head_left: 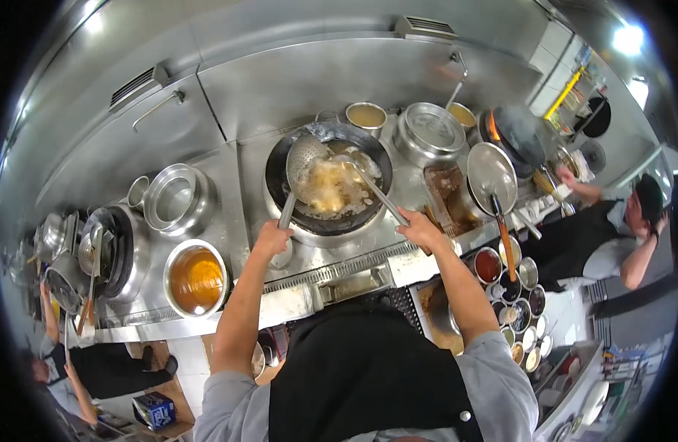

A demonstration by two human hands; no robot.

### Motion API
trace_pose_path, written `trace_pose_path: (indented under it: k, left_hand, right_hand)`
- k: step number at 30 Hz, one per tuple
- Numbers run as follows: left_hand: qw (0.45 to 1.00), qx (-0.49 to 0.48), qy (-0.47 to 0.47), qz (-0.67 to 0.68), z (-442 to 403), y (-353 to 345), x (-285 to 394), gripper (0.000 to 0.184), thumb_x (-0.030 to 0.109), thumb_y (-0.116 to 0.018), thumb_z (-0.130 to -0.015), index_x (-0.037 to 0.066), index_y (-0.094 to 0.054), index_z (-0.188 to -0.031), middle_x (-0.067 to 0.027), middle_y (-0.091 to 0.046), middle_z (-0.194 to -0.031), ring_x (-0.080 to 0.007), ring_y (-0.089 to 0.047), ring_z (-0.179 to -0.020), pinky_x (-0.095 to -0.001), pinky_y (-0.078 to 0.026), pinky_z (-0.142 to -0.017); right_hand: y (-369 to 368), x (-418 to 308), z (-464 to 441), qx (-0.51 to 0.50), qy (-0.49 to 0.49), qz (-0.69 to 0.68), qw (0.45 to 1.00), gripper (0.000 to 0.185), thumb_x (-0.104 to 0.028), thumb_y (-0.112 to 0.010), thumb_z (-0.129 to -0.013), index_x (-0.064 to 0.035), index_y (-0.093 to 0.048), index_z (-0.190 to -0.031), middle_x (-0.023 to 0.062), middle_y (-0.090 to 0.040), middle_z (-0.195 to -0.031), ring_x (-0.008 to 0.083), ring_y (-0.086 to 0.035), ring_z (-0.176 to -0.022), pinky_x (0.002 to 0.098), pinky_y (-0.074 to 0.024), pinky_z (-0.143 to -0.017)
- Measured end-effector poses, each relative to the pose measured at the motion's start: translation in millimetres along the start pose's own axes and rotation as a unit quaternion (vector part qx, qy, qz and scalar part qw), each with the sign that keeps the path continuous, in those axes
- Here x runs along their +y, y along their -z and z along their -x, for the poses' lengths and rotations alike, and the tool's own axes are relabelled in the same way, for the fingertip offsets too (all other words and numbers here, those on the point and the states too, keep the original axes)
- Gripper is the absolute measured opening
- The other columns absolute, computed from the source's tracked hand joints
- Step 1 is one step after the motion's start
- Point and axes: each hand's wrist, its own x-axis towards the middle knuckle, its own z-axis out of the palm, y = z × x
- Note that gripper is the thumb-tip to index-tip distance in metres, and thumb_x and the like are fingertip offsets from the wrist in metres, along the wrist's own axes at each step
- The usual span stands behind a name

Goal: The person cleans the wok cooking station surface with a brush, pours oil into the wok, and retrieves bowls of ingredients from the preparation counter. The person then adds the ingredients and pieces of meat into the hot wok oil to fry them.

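Note:
A large black wok (280, 155) sits on the range in front of me, with bubbling oil and golden pieces of food (328, 191) in it. My left hand (271, 239) is closed round the handle of a perforated skimmer (306, 158), whose round head lies over the left side of the wok. My right hand (420, 228) grips the handle of a long metal ladle (379, 193). Its far end reaches into the food, where foam and oil partly hide it.
A pot of amber liquid (220, 276) stands at the left; a lidded steel pot (427, 147) stands behind right. A strainer (492, 173) rests right, above several sauce containers (488, 265). Co-workers stand at far left (96, 372) and right (574, 236), where a wok (519, 140) flames.

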Motion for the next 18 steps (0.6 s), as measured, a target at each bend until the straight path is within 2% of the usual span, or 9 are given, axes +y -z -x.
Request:
trace_pose_path:
  k: [2,3,4,6,12,13,14,17,18]
  left_hand:
    - [0.999,-0.025,0.001,0.021,2.4,-5.0,-5.0,0.034,0.019,-0.073,-0.085,-0.007,-0.066,-0.105,-0.0141,-0.067,-0.075,-0.0197,-0.063,-0.053,-0.0384,-0.049,-0.048]
    - [0.999,-0.039,-0.003,0.018,3.8,-6.3,-6.9,0.031,0.018,-0.073,-0.085,-0.007,-0.065,-0.101,-0.013,-0.066,-0.074,-0.0198,-0.063,-0.053,-0.0384,-0.048,-0.048]
    - [0.999,-0.051,-0.006,0.016,8.6,-6.7,-4.8,0.027,0.017,-0.073,-0.085,-0.006,-0.065,-0.097,-0.0118,-0.065,-0.073,-0.0199,-0.062,-0.052,-0.0384,-0.047,-0.048]
    - [0.996,-0.066,0.003,0.056,20.3,-12.8,0.2,0.024,0.016,-0.072,-0.085,-0.005,-0.064,-0.094,-0.0107,-0.064,-0.073,-0.0194,-0.061,-0.052,-0.038,-0.046,-0.047]
    - [0.992,-0.077,-0.001,0.102,34.6,-31.6,-2.9,0.017,0.014,-0.07,-0.086,-0.001,-0.062,-0.087,-0.0085,-0.062,-0.073,-0.0186,-0.059,-0.053,-0.0364,-0.045,-0.048]
    - [0.991,-0.074,-0.005,0.109,36.2,-33.6,-3.8,0.017,0.014,-0.069,-0.086,-0.001,-0.063,-0.088,-0.0085,-0.062,-0.073,-0.0187,-0.059,-0.054,-0.036,-0.046,-0.049]
    - [0.991,-0.077,-0.008,0.106,38.0,-35.6,-4.7,0.017,0.014,-0.069,-0.086,-0.001,-0.063,-0.088,-0.0085,-0.062,-0.073,-0.0187,-0.059,-0.054,-0.036,-0.046,-0.049]
    - [0.99,-0.058,-0.022,0.13,39.4,-40.4,-4.8,0.014,0.014,-0.07,-0.087,0.001,-0.064,-0.087,-0.0055,-0.06,-0.07,-0.0185,-0.055,-0.049,-0.0351,-0.044,-0.045]
    - [0.993,-0.04,-0.022,0.105,38.2,-40.4,-4.5,0.016,0.015,-0.07,-0.087,0.0,-0.065,-0.092,-0.0062,-0.062,-0.073,-0.0182,-0.058,-0.053,-0.035,-0.047,-0.047]
  right_hand:
    - [-3.0,-8.1,16.2,0.024,0.027,-0.006,0.999,0.072,-0.023,-0.075,-0.087,-0.0019,-0.048,-0.151,0.0305,-0.066,-0.128,0.0395,-0.067,-0.118,0.0418,-0.0499,-0.102]
    - [6.6,-24.5,28.8,-0.029,-0.089,-0.021,0.995,0.073,-0.022,-0.075,-0.088,-0.0021,-0.047,-0.152,0.027,-0.072,-0.114,0.0336,-0.073,-0.096,0.0404,-0.055,-0.089]
    - [4.2,-23.3,35.8,-0.026,-0.092,-0.022,0.995,0.073,-0.022,-0.075,-0.088,-0.0021,-0.047,-0.152,0.027,-0.072,-0.114,0.0336,-0.073,-0.096,0.0404,-0.055,-0.089]
    - [0.2,-21.6,51.9,-0.019,-0.093,-0.115,0.989,0.07,-0.019,-0.071,-0.09,-0.0101,-0.047,-0.155,0.0068,-0.061,-0.076,0.0154,-0.052,-0.054,0.0344,-0.0481,-0.054]
    - [-15.7,-50.0,95.5,-0.018,-0.137,-0.18,0.974,0.072,-0.019,-0.07,-0.091,-0.0111,-0.044,-0.157,0.0056,-0.058,-0.073,0.0138,-0.052,-0.054,0.0321,-0.0472,-0.053]
    - [-16.4,-62.6,103.4,-0.02,-0.166,-0.174,0.971,0.069,-0.017,-0.07,-0.091,-0.0027,-0.045,-0.154,0.0119,-0.068,-0.084,0.0187,-0.06,-0.063,0.0346,-0.0525,-0.062]
    - [-22.5,-64.3,108.3,-0.016,-0.167,-0.177,0.97,0.069,-0.017,-0.07,-0.091,-0.0027,-0.045,-0.154,0.0119,-0.068,-0.084,0.0187,-0.06,-0.063,0.0346,-0.0525,-0.062]
    - [-23.6,-80.2,122.6,0.0,-0.093,-0.166,0.982,0.069,-0.016,-0.07,-0.09,-0.0006,-0.045,-0.152,0.0241,-0.073,-0.11,0.0275,-0.069,-0.096,0.0376,-0.0525,-0.09]
    - [-19.4,-80.6,123.7,0.003,-0.094,-0.168,0.981,0.069,-0.016,-0.07,-0.09,-0.0006,-0.045,-0.152,0.0241,-0.073,-0.11,0.0275,-0.069,-0.096,0.0376,-0.0525,-0.09]
